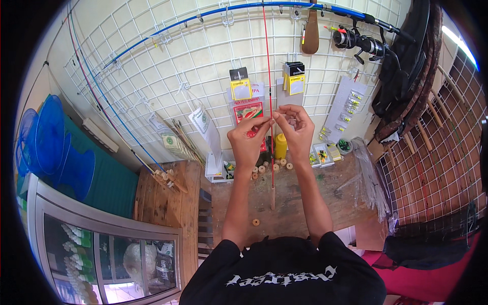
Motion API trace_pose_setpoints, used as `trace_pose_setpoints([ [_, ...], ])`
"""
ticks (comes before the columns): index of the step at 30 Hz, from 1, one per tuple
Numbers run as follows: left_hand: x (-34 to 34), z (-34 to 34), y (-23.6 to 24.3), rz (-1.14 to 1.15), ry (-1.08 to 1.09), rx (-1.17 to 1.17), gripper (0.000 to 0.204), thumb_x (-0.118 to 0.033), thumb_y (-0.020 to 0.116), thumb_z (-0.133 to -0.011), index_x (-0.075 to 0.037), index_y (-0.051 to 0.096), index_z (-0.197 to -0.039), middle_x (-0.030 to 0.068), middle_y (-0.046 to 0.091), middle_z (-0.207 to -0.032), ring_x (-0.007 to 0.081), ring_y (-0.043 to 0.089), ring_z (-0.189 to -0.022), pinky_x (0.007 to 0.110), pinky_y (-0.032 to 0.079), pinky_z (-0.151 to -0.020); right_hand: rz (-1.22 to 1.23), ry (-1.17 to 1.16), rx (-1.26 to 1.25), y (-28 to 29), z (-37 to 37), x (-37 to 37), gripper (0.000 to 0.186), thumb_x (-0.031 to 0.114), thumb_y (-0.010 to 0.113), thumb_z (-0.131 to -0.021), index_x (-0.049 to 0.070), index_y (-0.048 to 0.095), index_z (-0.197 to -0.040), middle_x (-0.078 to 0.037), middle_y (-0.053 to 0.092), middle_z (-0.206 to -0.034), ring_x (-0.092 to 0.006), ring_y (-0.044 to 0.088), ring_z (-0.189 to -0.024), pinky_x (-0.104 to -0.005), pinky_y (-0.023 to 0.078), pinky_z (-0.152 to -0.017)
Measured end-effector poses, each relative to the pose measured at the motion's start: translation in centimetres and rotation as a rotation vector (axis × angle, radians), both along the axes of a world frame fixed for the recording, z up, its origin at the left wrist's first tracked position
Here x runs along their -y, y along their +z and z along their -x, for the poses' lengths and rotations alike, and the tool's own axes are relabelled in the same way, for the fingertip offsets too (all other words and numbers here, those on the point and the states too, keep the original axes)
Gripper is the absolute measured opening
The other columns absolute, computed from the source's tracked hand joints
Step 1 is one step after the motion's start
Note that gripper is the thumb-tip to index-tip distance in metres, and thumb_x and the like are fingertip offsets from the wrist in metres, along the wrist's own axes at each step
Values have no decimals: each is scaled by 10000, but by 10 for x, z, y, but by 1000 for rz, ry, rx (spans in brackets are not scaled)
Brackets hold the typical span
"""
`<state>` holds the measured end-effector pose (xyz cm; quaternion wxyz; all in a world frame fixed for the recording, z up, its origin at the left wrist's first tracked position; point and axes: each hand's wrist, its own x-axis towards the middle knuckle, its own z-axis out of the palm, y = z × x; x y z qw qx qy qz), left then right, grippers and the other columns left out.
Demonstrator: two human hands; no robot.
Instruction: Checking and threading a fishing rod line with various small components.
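Note:
A thin red fishing rod (pixel 268 56) stands upright in front of me, its light wooden handle (pixel 273 199) low over the tabletop. My left hand (pixel 248 140) pinches at the rod from the left, thumb and forefinger pressed together. From the right, my right hand (pixel 296 128) meets it at the same height, thumb and forefinger closed at the shaft and the other fingers curled. Anything fine between the fingertips, such as thread, is too small to make out. Behind the hands hang a red packet (pixel 248 111) and a yellow bottle (pixel 280 147) stands.
The wooden table (pixel 300 208) carries several cork rings (pixel 255 222), a white tray (pixel 322 154) of small lures and clear plastic sleeves (pixel 367 178). A blue rod (pixel 213 15) and a spinning reel (pixel 358 43) hang on the white wire grid. A glass cabinet (pixel 107 223) stands left.

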<state>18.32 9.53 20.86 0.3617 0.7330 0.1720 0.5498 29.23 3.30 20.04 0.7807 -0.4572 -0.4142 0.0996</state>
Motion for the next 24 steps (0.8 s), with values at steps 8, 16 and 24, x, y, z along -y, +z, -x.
trace_pose_setpoints([
  [8, -16, -34, -7, 255, -150, 293, 133, -33, 694, -828, 41, 659, -932, 87, 677, -925, 122, 624, -865, 251, 495, -790, 51, 9, -73, -32, 5, -17, 253, 95, 549, -938, -26, 592, -1157, -101, 663, -995, -130, 620, -874, -252, 492, -766],
  [16, 23, -39, 6, 577, -276, 468, 156, -39, 664, -856, 53, 605, -967, 141, 656, -998, 165, 635, -940, 257, 529, -792, 134, -6, -84, -30, 12, 10, 191, 21, 601, -890, -42, 643, -1065, -76, 685, -898, -99, 632, -796, -241, 504, -732],
  [24, 76, -34, 3, 543, -210, 603, 112, 0, 644, -862, 47, 601, -954, 138, 634, -1014, 232, 640, -972, 285, 530, -801, 59, 82, -151, -25, 24, 55, 186, -28, 616, -863, -41, 626, -1049, -82, 680, -932, -109, 642, -840, -238, 508, -745],
])
